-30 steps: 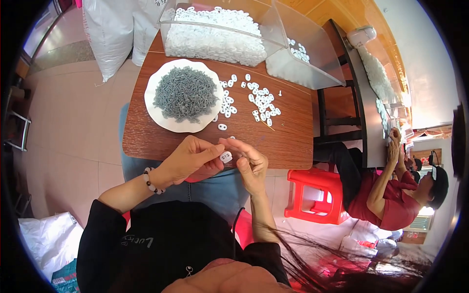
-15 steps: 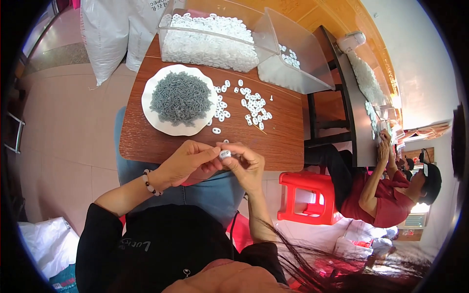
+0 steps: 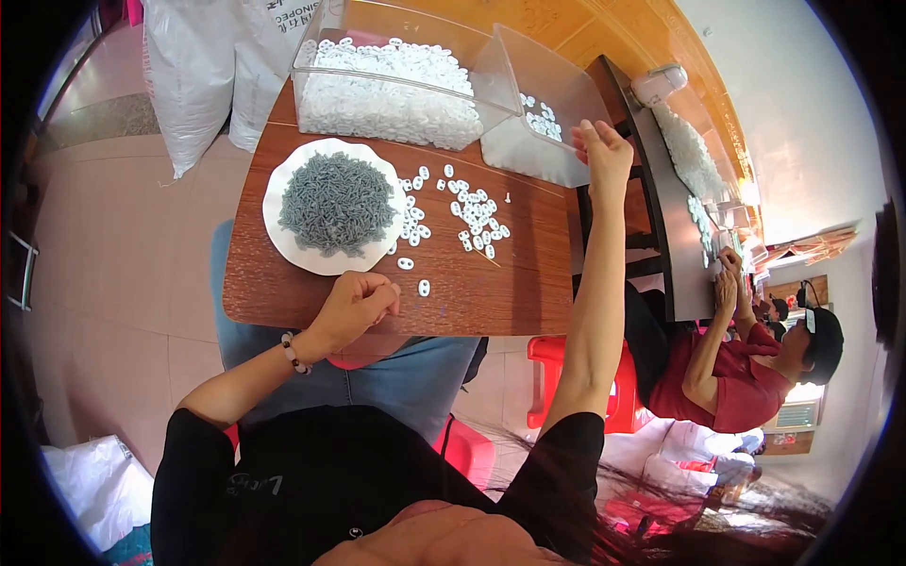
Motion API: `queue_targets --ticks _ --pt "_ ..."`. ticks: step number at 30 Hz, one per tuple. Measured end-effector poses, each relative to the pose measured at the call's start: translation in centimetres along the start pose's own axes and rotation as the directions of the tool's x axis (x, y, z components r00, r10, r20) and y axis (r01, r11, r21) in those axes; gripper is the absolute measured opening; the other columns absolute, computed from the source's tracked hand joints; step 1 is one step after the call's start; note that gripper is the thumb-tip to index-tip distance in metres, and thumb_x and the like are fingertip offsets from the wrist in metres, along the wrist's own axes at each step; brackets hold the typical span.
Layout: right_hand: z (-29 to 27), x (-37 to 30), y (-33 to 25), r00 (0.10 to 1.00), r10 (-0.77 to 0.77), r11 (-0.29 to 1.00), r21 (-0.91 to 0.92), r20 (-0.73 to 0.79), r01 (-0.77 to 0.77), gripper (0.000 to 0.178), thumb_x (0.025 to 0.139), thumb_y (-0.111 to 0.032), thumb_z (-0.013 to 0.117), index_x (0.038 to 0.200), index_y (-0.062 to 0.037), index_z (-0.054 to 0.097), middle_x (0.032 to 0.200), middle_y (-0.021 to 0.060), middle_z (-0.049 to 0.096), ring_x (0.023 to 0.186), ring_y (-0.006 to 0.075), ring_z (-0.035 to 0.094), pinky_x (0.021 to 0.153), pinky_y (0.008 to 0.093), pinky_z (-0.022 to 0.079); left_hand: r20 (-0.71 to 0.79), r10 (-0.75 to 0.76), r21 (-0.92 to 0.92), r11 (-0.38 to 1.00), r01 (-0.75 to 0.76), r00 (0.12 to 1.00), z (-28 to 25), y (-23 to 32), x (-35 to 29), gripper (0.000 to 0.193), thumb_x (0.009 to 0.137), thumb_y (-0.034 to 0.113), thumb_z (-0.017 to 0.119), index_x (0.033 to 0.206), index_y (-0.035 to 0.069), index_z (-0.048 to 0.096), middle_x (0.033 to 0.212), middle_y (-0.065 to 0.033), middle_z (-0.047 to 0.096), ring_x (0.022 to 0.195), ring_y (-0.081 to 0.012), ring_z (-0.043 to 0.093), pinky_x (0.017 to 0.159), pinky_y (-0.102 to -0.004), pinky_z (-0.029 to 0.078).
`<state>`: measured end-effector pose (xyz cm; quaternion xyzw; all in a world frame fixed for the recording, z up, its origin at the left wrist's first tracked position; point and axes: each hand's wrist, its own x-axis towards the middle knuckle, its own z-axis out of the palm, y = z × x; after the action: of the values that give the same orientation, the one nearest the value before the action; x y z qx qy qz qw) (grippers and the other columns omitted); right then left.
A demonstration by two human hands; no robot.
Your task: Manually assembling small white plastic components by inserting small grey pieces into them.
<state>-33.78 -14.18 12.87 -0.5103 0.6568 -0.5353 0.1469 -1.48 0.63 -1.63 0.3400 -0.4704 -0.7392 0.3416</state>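
Note:
My left hand (image 3: pixel 359 307) rests at the table's near edge, just below the white wavy-rimmed plate (image 3: pixel 276 222). Its fingers are curled closed; what they hold, if anything, is hidden. My right arm reaches out to the far right, and my right hand (image 3: pixel 604 156) is raised at the rim of the right-hand clear bin (image 3: pixel 533 160), fingers apart with nothing seen in them. Small grey slender pieces (image 3: pixel 338 203) are heaped on the plate. Loose white oval pieces with two dark holes (image 3: pixel 478 212) lie on the table, one of them (image 3: pixel 424 288) nearest my left hand.
A clear bin (image 3: pixel 382 104) full of white pieces stands at the table's back; the right-hand bin holds a few. A thin stick (image 3: pixel 486 257) lies among the loose pieces. At right, a person in red (image 3: pixel 727 382) works at a dark table (image 3: pixel 684 245), near a red stool (image 3: pixel 543 377).
My hands have parted. The right one has let go of the small white piece and swung out to the bin at the far right; the left has closed and settled at the table edge.

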Motion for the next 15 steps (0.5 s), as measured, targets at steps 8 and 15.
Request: queue_targets --ticks 8,15 --pt "3.9 -8.9 2.3 0.964 -0.219 0.976 0.023 0.150 0.218 0.017 0.091 -0.013 0.060 0.093 0.0026 0.067 0.075 0.0042 0.067 0.066 0.0074 0.057 0.059 0.0215 0.044 0.013 -0.032 -0.036 0.999 0.033 0.999 -0.4 0.4 0.2 0.031 0.092 0.018 0.054 0.066 0.001 0.057 0.052 0.0028 0.045 0.047 -0.0027 0.037 0.044 -0.0208 0.027" --pt "8.6 -11.9 4.1 0.821 -0.352 0.778 -0.348 0.449 0.523 0.014 0.081 -0.009 0.065 0.094 -0.0069 0.069 0.081 0.0130 0.064 0.079 0.0327 0.060 0.071 0.0398 0.049 0.005 -0.004 -0.002 1.000 0.004 1.000 -0.2 0.0 0.3 0.031 0.093 0.017 0.054 0.066 0.001 0.057 0.052 0.0034 0.045 0.047 -0.0025 0.037 0.044 -0.0205 0.027"
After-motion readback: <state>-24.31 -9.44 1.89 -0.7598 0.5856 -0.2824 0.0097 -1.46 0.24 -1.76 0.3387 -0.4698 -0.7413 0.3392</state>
